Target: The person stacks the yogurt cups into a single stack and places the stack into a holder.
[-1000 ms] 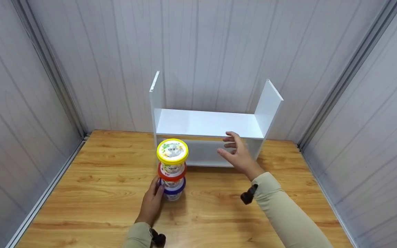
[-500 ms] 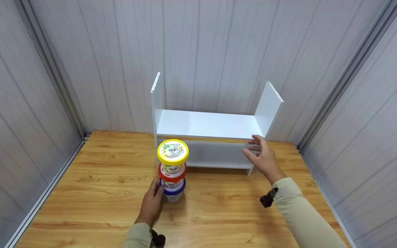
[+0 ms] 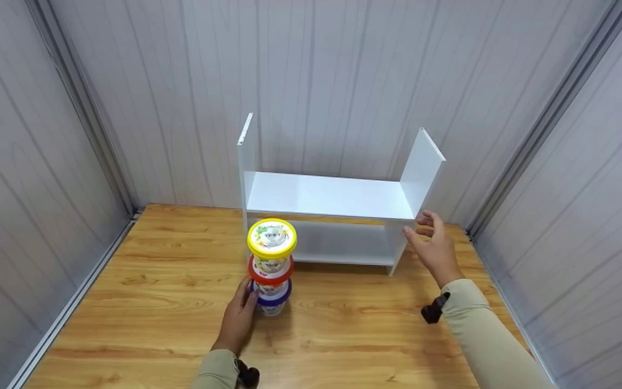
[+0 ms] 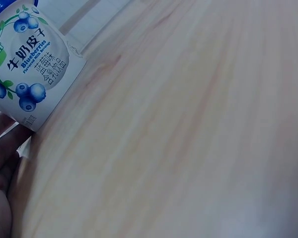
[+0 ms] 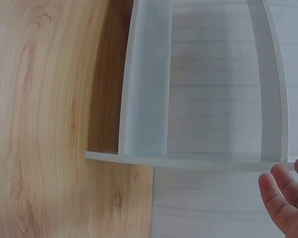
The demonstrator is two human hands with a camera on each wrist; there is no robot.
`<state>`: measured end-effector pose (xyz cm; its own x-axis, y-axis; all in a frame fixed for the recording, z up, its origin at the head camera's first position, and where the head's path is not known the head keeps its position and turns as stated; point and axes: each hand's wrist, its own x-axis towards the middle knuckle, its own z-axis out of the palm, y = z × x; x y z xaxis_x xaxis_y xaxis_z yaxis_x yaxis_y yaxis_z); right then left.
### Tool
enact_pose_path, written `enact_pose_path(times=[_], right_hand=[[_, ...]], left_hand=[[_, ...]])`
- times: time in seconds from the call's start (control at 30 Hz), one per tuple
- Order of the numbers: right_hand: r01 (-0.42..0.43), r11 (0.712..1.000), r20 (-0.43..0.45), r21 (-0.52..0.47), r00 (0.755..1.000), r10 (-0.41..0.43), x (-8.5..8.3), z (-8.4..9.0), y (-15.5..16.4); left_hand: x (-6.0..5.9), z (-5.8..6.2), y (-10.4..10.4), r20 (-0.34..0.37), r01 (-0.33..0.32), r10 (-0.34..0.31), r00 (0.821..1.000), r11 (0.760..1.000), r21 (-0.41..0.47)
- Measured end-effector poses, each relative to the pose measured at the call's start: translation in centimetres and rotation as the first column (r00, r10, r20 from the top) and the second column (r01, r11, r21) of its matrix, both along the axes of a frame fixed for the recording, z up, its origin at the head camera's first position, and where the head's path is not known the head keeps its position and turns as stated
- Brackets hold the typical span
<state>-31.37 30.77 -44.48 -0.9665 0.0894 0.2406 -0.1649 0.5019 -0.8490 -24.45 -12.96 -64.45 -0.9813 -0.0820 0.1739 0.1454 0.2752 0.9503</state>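
Three lidded cups stand stacked on the wooden table (image 3: 154, 302): a yellow-lidded one (image 3: 271, 238) on top, a red-lidded one (image 3: 269, 270) under it, and a blue-lidded blueberry cup (image 3: 271, 300) at the bottom. My left hand (image 3: 242, 310) holds the bottom cup from its left side. In the left wrist view my fingers (image 4: 2, 148) lie against the blueberry cup (image 4: 30, 64). My right hand (image 3: 425, 233) is spread and relaxed just beside the right side panel of the white shelf (image 3: 327, 194). It holds nothing. The right wrist view shows my fingertips (image 5: 283, 203) near the shelf (image 5: 144, 99).
The white two-level shelf stands against the back wall with nothing on either level. Grey panel walls (image 3: 30, 162) close in the table on the left, back and right. Bare tabletop lies left of the cup stack and between my arms.
My right hand has moved rightward from the front of the shelf's middle to its right side panel. The left hand and the cup stack have stayed put.
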Motion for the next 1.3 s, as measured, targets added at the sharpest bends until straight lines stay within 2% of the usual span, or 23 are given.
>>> enact_pose_path(times=[0.5,0.8,0.93,1.03,1.07,1.17,1.27,1.3], right_hand=[[0.101,0.994,0.023,-0.037,0.995,-0.100,-1.9,-0.1,0.2],[0.080,0.994,0.013,-0.075,0.997,-0.080,-3.3,0.1,-0.3],[0.075,0.995,0.000,-0.060,0.997,-0.075,-3.7,0.0,-0.5],[0.084,0.995,0.002,-0.062,0.996,-0.084,-4.1,-0.1,-0.6],[0.087,0.994,0.005,-0.068,0.996,-0.087,-4.2,-0.1,-0.7],[0.102,0.990,0.024,-0.098,0.995,-0.100,-4.7,-0.2,-0.8],[0.105,0.985,0.017,-0.136,0.994,-0.104,-5.0,-0.4,-0.8],[0.105,0.984,0.012,-0.147,0.994,-0.104,-5.1,-0.5,-0.8]], left_hand=[[0.0,0.2,0.1,-0.013,0.004,-0.003,1.000,1.000,0.029],[0.1,0.0,0.1,-0.026,0.009,-0.008,1.000,0.999,0.030],[0.0,0.0,0.1,0.000,0.008,-0.008,1.000,0.999,0.038],[0.1,0.1,0.1,0.009,0.007,-0.008,1.000,0.999,0.046],[0.4,0.7,0.2,0.011,0.009,-0.010,1.000,0.999,0.048],[0.4,0.8,0.2,-0.006,0.019,-0.019,1.000,0.999,0.047],[0.4,0.7,0.2,-0.019,0.021,-0.021,1.000,0.999,0.040],[0.2,0.2,0.1,-0.027,0.023,-0.022,0.999,0.999,0.036]])
